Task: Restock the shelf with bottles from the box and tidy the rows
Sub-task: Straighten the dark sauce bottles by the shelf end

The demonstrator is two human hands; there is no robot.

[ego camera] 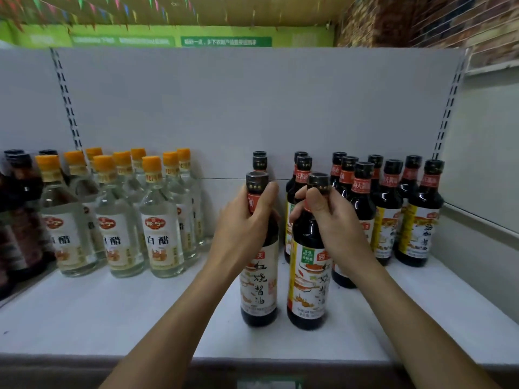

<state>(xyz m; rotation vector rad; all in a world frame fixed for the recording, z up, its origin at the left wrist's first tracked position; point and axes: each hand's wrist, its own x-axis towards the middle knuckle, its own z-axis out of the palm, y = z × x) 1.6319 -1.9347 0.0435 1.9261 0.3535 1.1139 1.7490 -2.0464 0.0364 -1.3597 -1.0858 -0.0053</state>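
Evenly, both hands (244,226) (334,220) round bottle necks (257,183) (318,183)

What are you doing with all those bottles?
A person is filling a shop shelf. The left hand grips the neck of the left soy sauce bottle, and the right hand grips the neck of the right soy sauce bottle. Both bottles are upright near the front of the white shelf. More soy sauce bottles stand in rows behind and to the right. White vinegar bottles with orange caps stand to the left.
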